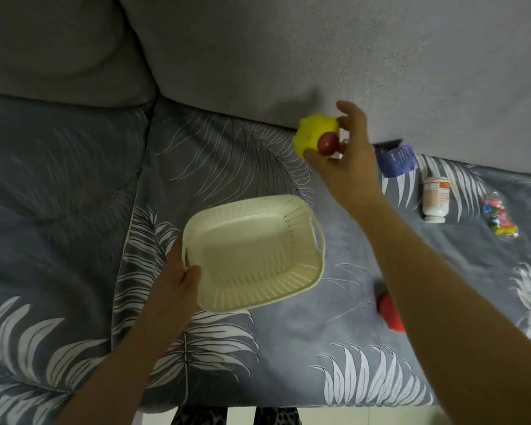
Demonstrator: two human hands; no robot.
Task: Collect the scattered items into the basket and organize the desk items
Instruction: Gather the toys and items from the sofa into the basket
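A cream slotted plastic basket (pixel 301 274) sits tilted on the leaf-patterned sofa cover. My left hand (pixel 178 280) grips its near left rim and lifts that side. The basket holds nothing. My right hand (pixel 347 154) is raised beyond the basket, near the sofa back. Its fingers hold a yellow lumpy toy (pixel 313 130), a small dark red ball (pixel 328 143) and a small clear piece that is partly hidden. To the right lie a purple box (pixel 397 162), a white pill bottle (pixel 435 199) and a clear bag of coloured pieces (pixel 500 217). A red object (pixel 390 311) is half hidden behind my right forearm.
Grey sofa back cushions (pixel 258 56) rise behind the seat. The seat's front edge (pixel 258 406) runs along the bottom, with patterned trouser legs and pale floor below it. A seam between two seat cushions (pixel 138 194) runs left of the basket.
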